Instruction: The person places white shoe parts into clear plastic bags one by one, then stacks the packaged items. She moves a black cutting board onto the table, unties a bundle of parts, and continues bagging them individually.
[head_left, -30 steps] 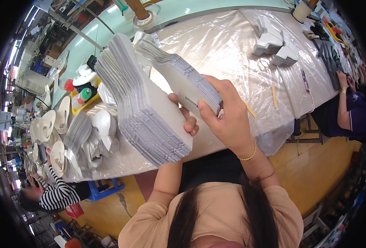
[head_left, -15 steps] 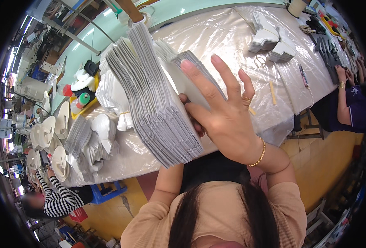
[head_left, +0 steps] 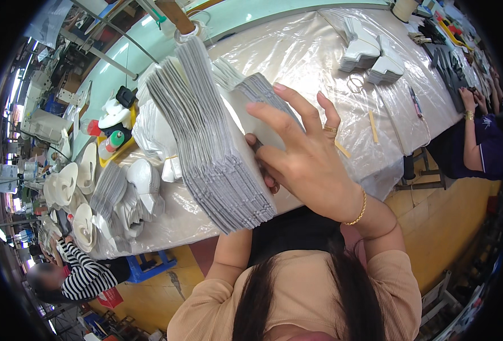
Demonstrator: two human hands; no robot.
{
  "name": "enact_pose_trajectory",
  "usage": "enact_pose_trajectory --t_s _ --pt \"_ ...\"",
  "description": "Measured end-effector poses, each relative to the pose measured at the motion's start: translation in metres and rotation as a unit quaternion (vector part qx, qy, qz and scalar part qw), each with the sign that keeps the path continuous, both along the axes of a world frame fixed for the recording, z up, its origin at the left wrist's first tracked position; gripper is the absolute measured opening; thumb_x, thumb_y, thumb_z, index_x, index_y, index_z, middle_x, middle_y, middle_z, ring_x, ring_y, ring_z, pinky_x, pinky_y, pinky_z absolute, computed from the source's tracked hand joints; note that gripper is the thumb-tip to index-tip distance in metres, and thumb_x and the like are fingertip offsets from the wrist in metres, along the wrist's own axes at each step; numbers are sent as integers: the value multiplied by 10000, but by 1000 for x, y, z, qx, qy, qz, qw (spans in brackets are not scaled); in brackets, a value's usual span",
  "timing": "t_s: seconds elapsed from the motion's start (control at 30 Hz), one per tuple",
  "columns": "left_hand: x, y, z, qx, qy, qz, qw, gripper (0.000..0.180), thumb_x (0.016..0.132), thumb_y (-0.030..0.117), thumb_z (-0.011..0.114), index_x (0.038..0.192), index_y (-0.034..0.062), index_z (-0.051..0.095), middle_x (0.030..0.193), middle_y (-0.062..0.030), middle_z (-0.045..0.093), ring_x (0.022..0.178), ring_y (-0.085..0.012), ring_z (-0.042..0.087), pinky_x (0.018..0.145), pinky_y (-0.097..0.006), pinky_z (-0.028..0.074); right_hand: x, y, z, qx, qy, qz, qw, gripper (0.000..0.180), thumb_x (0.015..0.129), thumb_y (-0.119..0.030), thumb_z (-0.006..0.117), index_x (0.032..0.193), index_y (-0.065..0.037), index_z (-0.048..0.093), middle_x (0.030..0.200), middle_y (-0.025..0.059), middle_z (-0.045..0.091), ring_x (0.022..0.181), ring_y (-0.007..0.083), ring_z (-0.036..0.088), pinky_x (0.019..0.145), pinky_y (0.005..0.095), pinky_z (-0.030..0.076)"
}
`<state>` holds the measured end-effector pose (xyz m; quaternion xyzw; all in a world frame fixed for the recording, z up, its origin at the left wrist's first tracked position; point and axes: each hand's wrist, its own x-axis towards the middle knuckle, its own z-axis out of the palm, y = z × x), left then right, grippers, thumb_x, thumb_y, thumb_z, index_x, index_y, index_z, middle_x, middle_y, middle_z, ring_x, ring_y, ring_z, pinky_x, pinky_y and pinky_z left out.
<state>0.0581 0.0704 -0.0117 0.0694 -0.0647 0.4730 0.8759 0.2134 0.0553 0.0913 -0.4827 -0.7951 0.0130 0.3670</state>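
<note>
Your right hand (head_left: 305,153) lies spread, fingers wide, flat on the right face of the thick stack of grey-edged white sheets (head_left: 211,142) (long axis running away from you), while your left hand (head_left: 265,176), mostly hidden underneath, props it over the plastic-covered table (head_left: 319,51).

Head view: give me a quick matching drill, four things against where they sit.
Things:
1. grey sheet stack
2. right hand
3. two white cut-piece piles
4. striped-sleeved person

Places:
A. far table end, upper right
B. lower left, beside the table
C. centre, standing on edge
D. pressed against the stack's right side

Pairs: 1-C, 2-D, 3-A, 4-B
</note>
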Motion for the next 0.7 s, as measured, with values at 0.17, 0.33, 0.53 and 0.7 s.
enact_pose_trajectory --t_s 0.17,0.33,0.53,0.7 --pt "2 1 0 8 22 23 999 628 964 516 475 1341 20 389 851 -266 647 733 -388 677 556 -425 521 4 -3 1 -25 -32 -11 999 97 665 -186 735 756 -179 701 1463 -14 447 1430 280 294 1143 565 65" --pt "2 4 -2 3 53 11 999 633 968 524 453 1328 6 395 834 -276 632 662 -385 670 542 -439 522 3 -4 1 -13 -58 -19 998 110 684 -180 714 789 -159 690 1492 -2 438 1439 278 304 1149 585 57" --pt "-2 3 -9 8 57 23 998 640 964 529 462 1319 1 398 845 -281 627 659 -395 668 563 -445 531 3 -3 -1 6 -74 -9 997 131 687 -175 707 815 -147 692 1438 1 472 1433 280 310 1155 576 51" --pt "-1 2 -9 14 14 29 999 629 962 505 487 1320 -4 395 865 -277 627 667 -385 669 569 -453 530 2 -1 1 -4 -12 1 1000 148 673 -184 743 800 -145 677 1363 7 485 1395 303 354 1151 582 81"
